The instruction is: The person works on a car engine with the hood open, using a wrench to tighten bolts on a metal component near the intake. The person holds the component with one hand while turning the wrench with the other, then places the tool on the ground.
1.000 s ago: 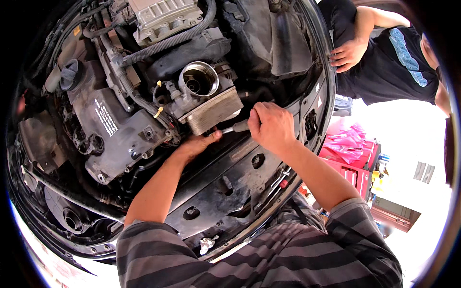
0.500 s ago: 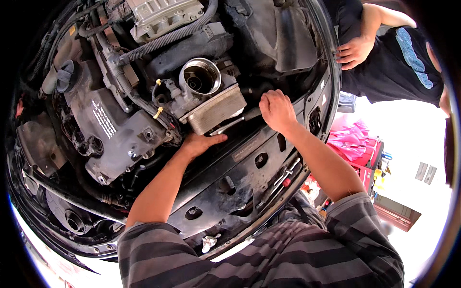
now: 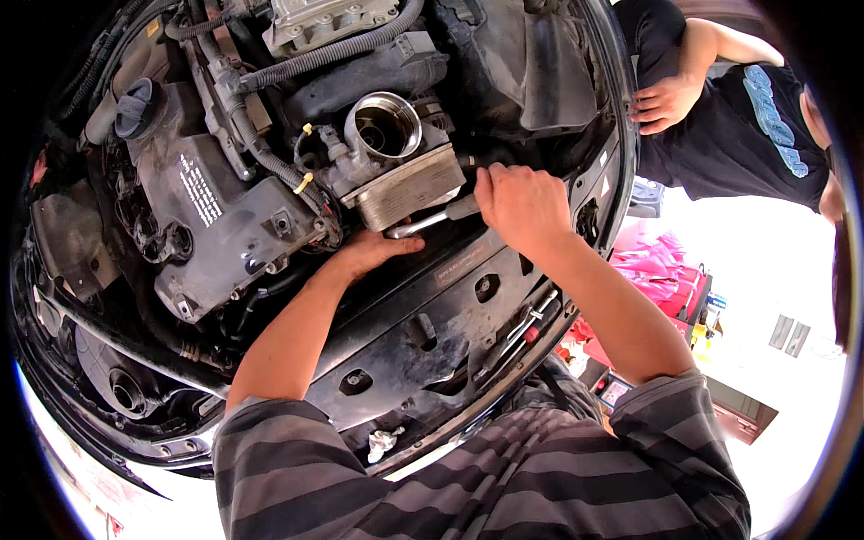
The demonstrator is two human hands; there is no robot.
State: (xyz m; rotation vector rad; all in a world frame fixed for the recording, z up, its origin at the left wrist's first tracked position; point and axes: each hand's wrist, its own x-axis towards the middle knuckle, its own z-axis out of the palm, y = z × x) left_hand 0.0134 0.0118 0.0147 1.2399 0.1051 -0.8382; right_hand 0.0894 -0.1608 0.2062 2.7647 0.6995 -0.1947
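Note:
In the open engine bay, my right hand (image 3: 525, 207) is wrapped around the dark handle of a ratchet wrench (image 3: 430, 222). Its bright shank slants down to the left, below a finned metal oil cooler (image 3: 409, 189). My left hand (image 3: 371, 252) is closed at the ratchet's head, thumb lying along it; the other fingers are mostly hidden under the cooler. What the head fits onto cannot be seen. Above the cooler, joined to it, is a round metal oil filter housing (image 3: 387, 126) without a cap, its bore exposed.
Left of my hands lies a dark engine cover (image 3: 202, 207) with a black oil cap (image 3: 138, 110). Tools (image 3: 531, 324) and a crumpled white rag (image 3: 384, 443) rest on the front panel. Another person's hand (image 3: 668, 101) leans on the right fender edge. Beyond stands a red tool cart (image 3: 688, 292).
My right hand has risen nearer to the camera and turned over the handle, the ratchet swinging slightly with it. My left hand stays at its head. The whole view has shifted a little.

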